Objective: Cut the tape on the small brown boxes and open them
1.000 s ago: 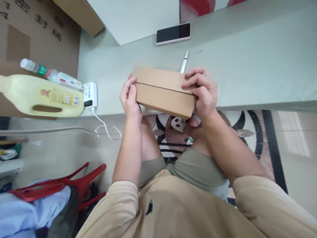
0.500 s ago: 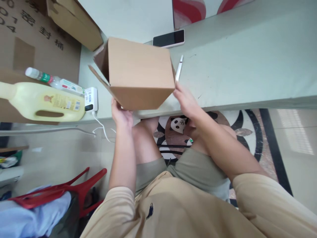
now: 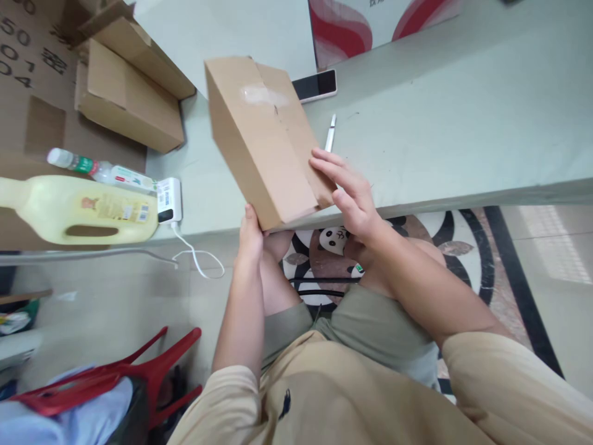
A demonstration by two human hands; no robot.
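A brown cardboard box [image 3: 262, 148] is tilted above the table's near edge, a strip of clear tape [image 3: 263, 95] across its seamed upper face. My left hand [image 3: 251, 235] grips its near lower corner, thumb up on the side and the other fingers hidden beneath. Against the box's right end lies my right hand [image 3: 354, 194], its fingers stretched along the edge and the thumb apart. Just beyond those fingers is a slim white pen-like tool [image 3: 330, 135] on the table. Partly behind the box, a phone [image 3: 319, 86] with a dark screen lies flat.
To the left are a pale yellow jug [image 3: 55, 194], a small clear bottle [image 3: 99, 168] and a white plug-in device [image 3: 169, 199] with a cable. Another cardboard box [image 3: 132, 102] stands behind them. A white box with red swirls [image 3: 340, 31] is at the back; a red chair [image 3: 152, 358] stands lower left.
The cardboard box has been turned and tipped, so its taped, seamed face now shows instead of the plain one. My left hand has shifted right and down; my right hand has come round its right end.
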